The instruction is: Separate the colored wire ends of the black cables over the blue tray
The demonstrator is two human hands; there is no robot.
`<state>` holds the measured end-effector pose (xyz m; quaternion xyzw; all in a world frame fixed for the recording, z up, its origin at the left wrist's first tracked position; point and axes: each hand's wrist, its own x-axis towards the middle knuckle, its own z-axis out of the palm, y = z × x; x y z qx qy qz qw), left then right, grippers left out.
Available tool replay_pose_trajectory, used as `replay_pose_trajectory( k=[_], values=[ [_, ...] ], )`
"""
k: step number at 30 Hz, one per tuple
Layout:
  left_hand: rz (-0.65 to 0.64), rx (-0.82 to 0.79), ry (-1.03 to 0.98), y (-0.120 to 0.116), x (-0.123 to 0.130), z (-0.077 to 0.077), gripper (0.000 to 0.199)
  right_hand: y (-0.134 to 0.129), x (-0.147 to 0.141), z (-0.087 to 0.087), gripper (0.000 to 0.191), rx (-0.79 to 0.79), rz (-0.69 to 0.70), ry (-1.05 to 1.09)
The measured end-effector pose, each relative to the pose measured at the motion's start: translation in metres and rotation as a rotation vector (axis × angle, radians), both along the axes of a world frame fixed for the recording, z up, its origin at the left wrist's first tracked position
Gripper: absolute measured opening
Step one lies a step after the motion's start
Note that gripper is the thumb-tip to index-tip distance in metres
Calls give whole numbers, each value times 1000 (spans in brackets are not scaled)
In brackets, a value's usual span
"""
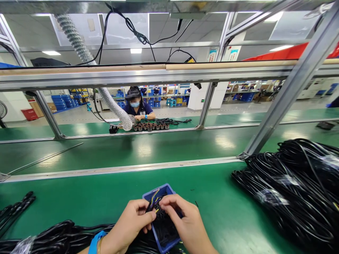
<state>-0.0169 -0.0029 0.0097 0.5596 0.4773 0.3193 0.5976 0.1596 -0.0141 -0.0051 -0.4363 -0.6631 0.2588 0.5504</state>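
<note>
Both hands meet over a small blue bin (pixel 172 243) that holds many small black pieces. My left hand (pixel 135 218), with a blue band at the wrist, is closed on a black cable whose thin coloured wires (pixel 156 197) fan out above the bin. The fingertips of my right hand (pixel 182 215) are pinched together beside those wires; what they hold, if anything, is too small to make out. More black cables (pixel 63 233) lie under and left of my left forearm.
Large coiled bundles of black cable (pixel 288 187) cover the right side of the green table (pixel 106 194). A metal frame (pixel 286 84) crosses ahead. Beyond it, a masked person (pixel 137 106) sits near a flexible duct (pixel 113 102) and metal parts (pixel 150 127).
</note>
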Motion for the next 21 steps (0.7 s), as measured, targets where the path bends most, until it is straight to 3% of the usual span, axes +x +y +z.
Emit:
replay_pose_trajectory(
  k=[9,16,19,21],
  values=[
    [18,14,-141,-1,-3,9,23,-2,1,4,17,143,133,-135],
    [1,51,-151,-4,-5,6,19,0,-8,-4,20,8,181,-105],
    [16,35,-137,-5,-6,7,18,-5,-2,8,20,-63,200,-137],
    [28,44,-144,-4,-7,10,15,-11,7,21,18,-149,331,-174]
  ],
)
